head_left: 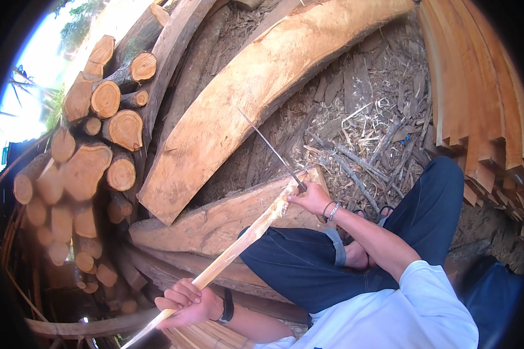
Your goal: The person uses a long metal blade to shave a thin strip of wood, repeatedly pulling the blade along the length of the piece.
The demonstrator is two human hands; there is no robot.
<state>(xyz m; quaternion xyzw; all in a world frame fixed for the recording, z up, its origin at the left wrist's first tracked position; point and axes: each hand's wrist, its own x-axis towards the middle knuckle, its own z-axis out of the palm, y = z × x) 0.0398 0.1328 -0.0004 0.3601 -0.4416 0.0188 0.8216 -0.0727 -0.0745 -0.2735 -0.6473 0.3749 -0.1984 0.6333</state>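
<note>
A long, pale stripped wooden stick slants across my lap from lower left to upper right, with a rough, splintered patch near its upper end. My left hand, wearing a black wristband, is wrapped round its lower part. At the rough end, my right hand is closed on a long thin blade, which looks seen nearly edge-on. The blade points away to the upper left, and its dark base is against the stick. How the right fingers wrap its grip is partly hidden.
A large curved wooden slab lies ahead, with another slab beside my knee. Cut logs are stacked at left, curved planks at right. Wood shavings, bark and sticks litter the ground. My crossed legs are beneath the stick.
</note>
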